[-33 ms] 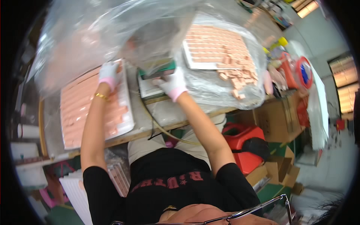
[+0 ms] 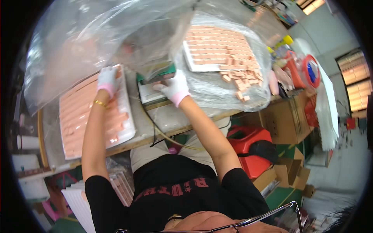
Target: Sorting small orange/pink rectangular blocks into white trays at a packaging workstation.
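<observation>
My left hand [image 2: 107, 80], in a white glove with a pink cuff, rests at the far end of a white tray [image 2: 126, 134] filled with rows of pink blocks [image 2: 77, 112]. Its fingers curl down among the blocks; what they pinch is hidden. To its right, my right hand [image 2: 175, 88], gloved alike, reaches to a small bench device with a green top [image 2: 168, 71] and a pale base plate [image 2: 149, 93]. Its thumb points left over the plate, its fingers are bent by the device, and their tips are too blurred to show what they hold.
Clear plastic sheeting [image 2: 89, 42] hangs over the device and the left tray's far side. A second tray of blocks [image 2: 217, 42], with loose blocks [image 2: 243, 79] spilling off, lies on plastic at right. A hose [image 2: 167, 135] crosses the table edge. A red container [image 2: 248, 147] stands below.
The whole view has shifted slightly, with the table things further left. My left hand stays at the tray's far end; my right thumb now reaches out further beside the device.
</observation>
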Demonstrator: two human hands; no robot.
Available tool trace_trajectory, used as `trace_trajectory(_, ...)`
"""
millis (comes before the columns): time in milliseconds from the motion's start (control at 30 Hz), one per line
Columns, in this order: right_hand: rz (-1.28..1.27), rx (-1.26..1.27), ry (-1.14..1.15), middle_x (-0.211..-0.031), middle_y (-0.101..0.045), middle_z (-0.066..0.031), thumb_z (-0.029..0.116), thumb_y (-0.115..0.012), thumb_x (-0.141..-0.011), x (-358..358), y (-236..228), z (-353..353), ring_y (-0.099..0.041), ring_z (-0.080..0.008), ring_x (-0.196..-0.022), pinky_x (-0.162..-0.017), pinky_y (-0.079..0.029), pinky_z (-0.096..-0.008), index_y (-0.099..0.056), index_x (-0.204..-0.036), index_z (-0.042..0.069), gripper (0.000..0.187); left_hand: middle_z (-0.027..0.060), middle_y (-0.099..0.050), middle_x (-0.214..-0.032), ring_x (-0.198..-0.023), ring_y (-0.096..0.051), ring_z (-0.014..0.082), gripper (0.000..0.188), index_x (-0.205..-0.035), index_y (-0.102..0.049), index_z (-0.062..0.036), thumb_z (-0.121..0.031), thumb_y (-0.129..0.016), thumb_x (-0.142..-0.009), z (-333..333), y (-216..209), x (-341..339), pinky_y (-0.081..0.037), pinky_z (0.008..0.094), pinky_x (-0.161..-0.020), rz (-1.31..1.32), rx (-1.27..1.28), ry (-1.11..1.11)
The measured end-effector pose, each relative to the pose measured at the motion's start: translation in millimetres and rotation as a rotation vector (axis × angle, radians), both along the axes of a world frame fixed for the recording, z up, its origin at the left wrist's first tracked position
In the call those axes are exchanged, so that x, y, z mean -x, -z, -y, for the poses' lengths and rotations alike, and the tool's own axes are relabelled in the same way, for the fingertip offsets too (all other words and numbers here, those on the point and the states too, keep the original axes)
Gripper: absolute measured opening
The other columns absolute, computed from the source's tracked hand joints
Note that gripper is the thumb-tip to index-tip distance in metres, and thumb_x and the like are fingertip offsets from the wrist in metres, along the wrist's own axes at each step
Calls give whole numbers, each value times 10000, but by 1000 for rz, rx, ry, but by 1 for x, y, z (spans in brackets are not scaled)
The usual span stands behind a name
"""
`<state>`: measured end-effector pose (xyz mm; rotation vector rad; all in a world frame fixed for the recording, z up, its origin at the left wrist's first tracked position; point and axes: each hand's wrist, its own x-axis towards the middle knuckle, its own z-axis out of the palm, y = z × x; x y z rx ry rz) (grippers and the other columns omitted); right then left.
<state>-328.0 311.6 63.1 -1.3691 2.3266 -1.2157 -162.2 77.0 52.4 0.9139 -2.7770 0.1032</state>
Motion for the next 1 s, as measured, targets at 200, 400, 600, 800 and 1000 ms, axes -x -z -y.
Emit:
trace_trajectory(200,-431,-256,476,-917,-659,-141,286,-574,-797,99,-10,-86,-631,-305,-890,-774,-504,-416,-692,-878,95,239,135,-562,-851,-903,-531,354,244,-848,-568,-79,-71,-720,-657,7,-1,-12,-447,429,-791,-347,-10,274)
trace_trajectory(400,-577,-620,498,-998,-598,-133,224,-670,-794,152,25,-150,-586,-295,-973,-846,-484,-394,-605,-959,80,228,97,-598,-967,-945,-559,251,318,-1054,-573,-50,-49,-674,-752,-48,-20,-7,-451,348,-859,-522,-378,302)
trace_trajectory(600,503,159,-183,-992,-660,-85,149,-688,-812,39,-35,-102,-624,-140,-887,-804,-506,-273,-608,-1040,32,269,85,-604,-1031,-959,-557,182,354,-1167,-582,-23,-191,-607,-857,-142,-32,-7,-442,307,-886,-502,-1327,387)
trace_trajectory(800,-323,100,-429,-962,-624,-106,112,-672,-812,-4,-37,-72,-623,-226,-827,-734,-488,-307,-575,-1141,52,348,98,-586,-1102,-920,-590,130,438,-1250,-560,-34,-124,-653,-832,-154,-31,-2,-481,240,-801,-381,-1063,428)
trace_trajectory(1000,313,21,-376,-1005,-594,-119,151,-674,-800,-20,-43,-77,-602,-247,-892,-804,-482,-334,-566,-1149,75,373,112,-621,-1070,-863,-595,135,512,-1306,-459,10,-157,-645,-859,-175,-23,-9,-502,263,-739,-659,-1401,308)
